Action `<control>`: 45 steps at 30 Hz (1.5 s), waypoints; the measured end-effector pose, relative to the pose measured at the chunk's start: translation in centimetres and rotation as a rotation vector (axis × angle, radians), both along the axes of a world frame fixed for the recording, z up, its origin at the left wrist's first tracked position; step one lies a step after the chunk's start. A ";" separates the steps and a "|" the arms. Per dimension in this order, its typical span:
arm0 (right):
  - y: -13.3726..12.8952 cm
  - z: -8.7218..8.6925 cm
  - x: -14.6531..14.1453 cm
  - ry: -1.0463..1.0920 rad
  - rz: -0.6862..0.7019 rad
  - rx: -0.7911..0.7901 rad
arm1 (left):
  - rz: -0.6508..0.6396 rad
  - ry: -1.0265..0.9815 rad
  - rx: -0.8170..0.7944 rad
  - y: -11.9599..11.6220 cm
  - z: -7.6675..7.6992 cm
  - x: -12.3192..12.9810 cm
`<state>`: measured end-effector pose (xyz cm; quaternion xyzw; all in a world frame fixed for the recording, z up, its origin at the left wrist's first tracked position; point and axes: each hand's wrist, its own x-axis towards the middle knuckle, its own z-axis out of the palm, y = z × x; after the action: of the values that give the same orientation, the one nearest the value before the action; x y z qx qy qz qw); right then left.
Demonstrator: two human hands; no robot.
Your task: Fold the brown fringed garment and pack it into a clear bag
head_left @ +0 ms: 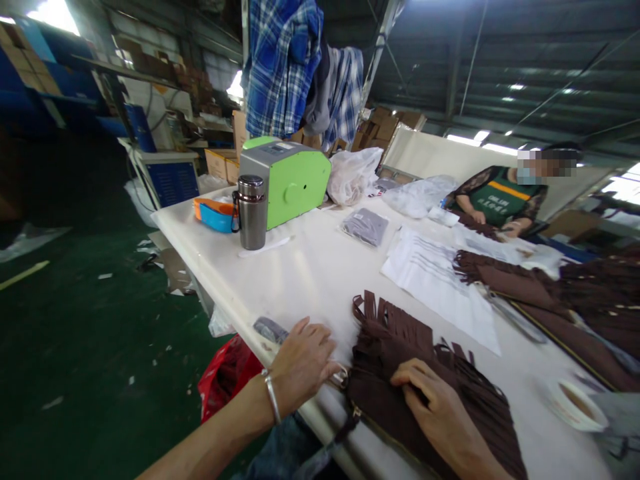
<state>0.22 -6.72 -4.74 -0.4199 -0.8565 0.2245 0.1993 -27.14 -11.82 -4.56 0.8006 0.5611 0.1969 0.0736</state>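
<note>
Brn fringed bag (387, 370) under R hand (434, 399) — L hand (306, 357) beside it; hands apart, grips unclear.

From head height, the camera faces forward and down across the nearby table (310, 273).

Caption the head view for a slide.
Right hand over a brown fringed bag, left hand beside it, at a white table; a metal flask stands beyond.
</note>
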 end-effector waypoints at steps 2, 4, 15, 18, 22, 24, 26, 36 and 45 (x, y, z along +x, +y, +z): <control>-0.5 0.0 0.9 -0.052 -0.028 0.031 | -0.036 0.008 0.002 0.4 0.0 1.6; -0.6 0.6 1.6 -0.089 -0.066 0.065 | -0.046 -0.002 -0.002 0.7 0.2 3.1; 1.1 2.3 -3.8 0.132 -0.210 -0.137 | -0.031 -0.366 -0.133 0.3 -0.4 5.9; 1.3 2.1 -5.8 0.065 -0.164 -0.106 | 0.021 -0.681 -0.195 1.0 -1.0 5.2; 1.5 2.4 -7.7 0.071 -0.046 -0.082 | 0.053 -0.980 -0.388 1.5 -1.2 4.0; 1.9 3.2 -8.5 0.127 -0.073 -0.186 | 0.062 -0.947 -0.372 1.2 -0.9 3.6; 2.3 4.3 -9.4 0.231 -0.113 -0.380 | 0.056 -0.818 -0.292 0.9 -0.4 3.6; -0.9 4.6 -3.5 0.083 -0.054 -0.198 | 0.263 -0.319 -0.145 3.1 -0.9 3.7; -2.5 -1.5 5.7 -0.413 0.168 0.282 | 0.270 -0.543 0.066 2.8 0.2 0.1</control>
<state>5.94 -9.26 -6.27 -0.3525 -0.9336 0.0281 0.0573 -27.03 -9.02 -4.37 0.6388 0.6157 0.4297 0.1680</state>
